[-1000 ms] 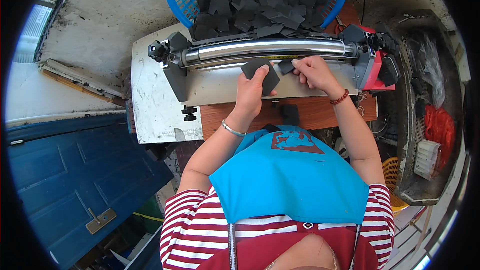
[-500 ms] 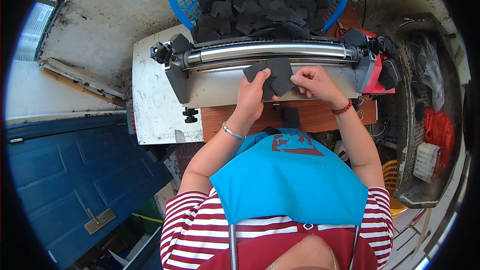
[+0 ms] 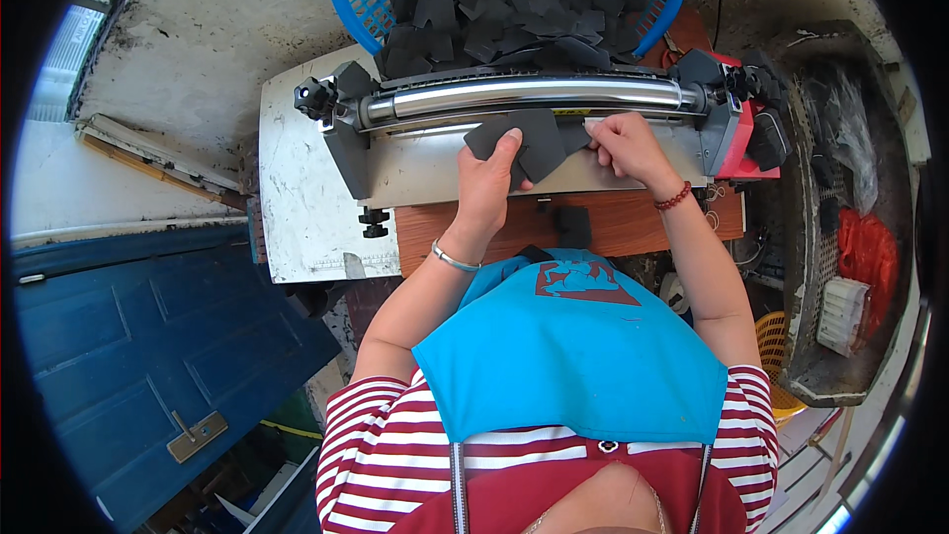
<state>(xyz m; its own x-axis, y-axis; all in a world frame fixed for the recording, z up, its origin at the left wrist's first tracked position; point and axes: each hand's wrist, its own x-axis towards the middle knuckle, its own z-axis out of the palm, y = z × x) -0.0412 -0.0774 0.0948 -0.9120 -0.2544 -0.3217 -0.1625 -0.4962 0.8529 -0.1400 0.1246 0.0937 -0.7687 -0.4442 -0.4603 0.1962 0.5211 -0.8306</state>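
My left hand (image 3: pixel 484 183) is closed on several flat dark grey pieces (image 3: pixel 539 146), thumb on top, fanned out over the metal plate of a roller machine. To their right, my right hand (image 3: pixel 631 150) pinches the edge of one dark grey piece (image 3: pixel 574 134), which partly overlaps the fanned ones. Just beyond both hands runs the machine's shiny metal roller (image 3: pixel 524 92). Fingers under the left-hand pieces are mostly hidden.
Behind the roller a blue plastic basket (image 3: pixel 348 2) holds a heap of dark grey pieces (image 3: pixel 514 25). A small dark stack (image 3: pixel 572 226) lies on the wooden tabletop (image 3: pixel 445 227) nearest me. At right stands a grimy trough (image 3: pixel 811 391) with plastic bags; a blue door (image 3: pixel 119 336) is at left.
My right hand has closed on one piece and pulled it slightly right and away from me. The fanned pieces in my left hand have shifted slightly left.
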